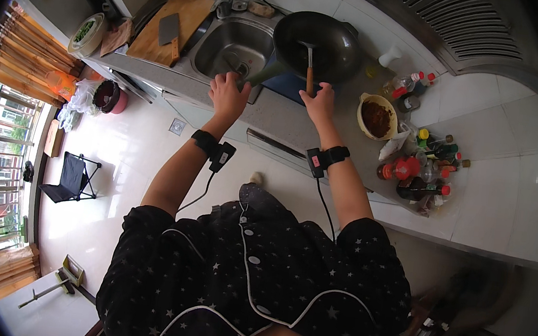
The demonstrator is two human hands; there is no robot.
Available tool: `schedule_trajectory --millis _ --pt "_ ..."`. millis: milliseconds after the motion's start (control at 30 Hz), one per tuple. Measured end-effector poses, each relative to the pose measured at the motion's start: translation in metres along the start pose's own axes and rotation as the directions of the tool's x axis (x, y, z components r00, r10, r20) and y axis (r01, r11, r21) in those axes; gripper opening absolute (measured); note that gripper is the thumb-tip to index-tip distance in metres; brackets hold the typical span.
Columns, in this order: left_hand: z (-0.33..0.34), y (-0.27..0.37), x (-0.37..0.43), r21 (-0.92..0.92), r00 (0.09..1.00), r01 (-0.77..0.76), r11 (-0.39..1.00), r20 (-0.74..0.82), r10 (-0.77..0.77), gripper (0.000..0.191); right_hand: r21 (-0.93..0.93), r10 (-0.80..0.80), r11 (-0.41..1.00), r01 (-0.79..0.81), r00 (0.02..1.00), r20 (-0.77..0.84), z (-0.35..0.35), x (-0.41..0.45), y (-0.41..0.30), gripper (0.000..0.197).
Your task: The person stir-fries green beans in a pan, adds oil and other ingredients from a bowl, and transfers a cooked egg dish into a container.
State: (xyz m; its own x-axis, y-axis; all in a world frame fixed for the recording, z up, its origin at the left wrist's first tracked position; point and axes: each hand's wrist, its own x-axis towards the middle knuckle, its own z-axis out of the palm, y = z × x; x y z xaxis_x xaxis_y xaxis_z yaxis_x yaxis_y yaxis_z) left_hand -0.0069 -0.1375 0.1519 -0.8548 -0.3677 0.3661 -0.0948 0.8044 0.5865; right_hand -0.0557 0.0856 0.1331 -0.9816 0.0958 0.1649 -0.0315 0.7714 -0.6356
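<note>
A large dark wok [345, 47] stands over the blue cooktop [285, 88], its inside facing me. The wok's long green handle [269, 72] reaches toward the sink, and my left hand [229, 95] grips its end. My right hand [320, 105] holds the wooden handle of a spatula [310, 75]. The spatula's metal head lies inside the wok. No food is plainly visible in the dark bowl of the wok.
Left of the wok are a steel sink [235, 47] and a cutting board [194, 15] bearing a cleaver [168, 29]. A bowl of dark reddish-brown paste [377, 118] and several bottles [426, 186] stand on the right. A folding chair [71, 178] is behind, near the window.
</note>
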Motion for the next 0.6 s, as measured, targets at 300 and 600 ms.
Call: schedule_trajectory --millis 300,600 --pt "0.016 -0.014 0.063 -0.057 0.455 0.249 0.967 0.888 -0.065 0.036 0.518 0.267 0.721 -0.460 0.874 0.406 -0.026 0.048 -0.010 0.030" --pt "0.044 -0.037 0.067 -0.255 0.204 0.508 0.823 0.964 0.173 0.020 0.616 0.083 0.758 -0.215 0.968 0.236 -0.099 0.059 -0.052 0.023"
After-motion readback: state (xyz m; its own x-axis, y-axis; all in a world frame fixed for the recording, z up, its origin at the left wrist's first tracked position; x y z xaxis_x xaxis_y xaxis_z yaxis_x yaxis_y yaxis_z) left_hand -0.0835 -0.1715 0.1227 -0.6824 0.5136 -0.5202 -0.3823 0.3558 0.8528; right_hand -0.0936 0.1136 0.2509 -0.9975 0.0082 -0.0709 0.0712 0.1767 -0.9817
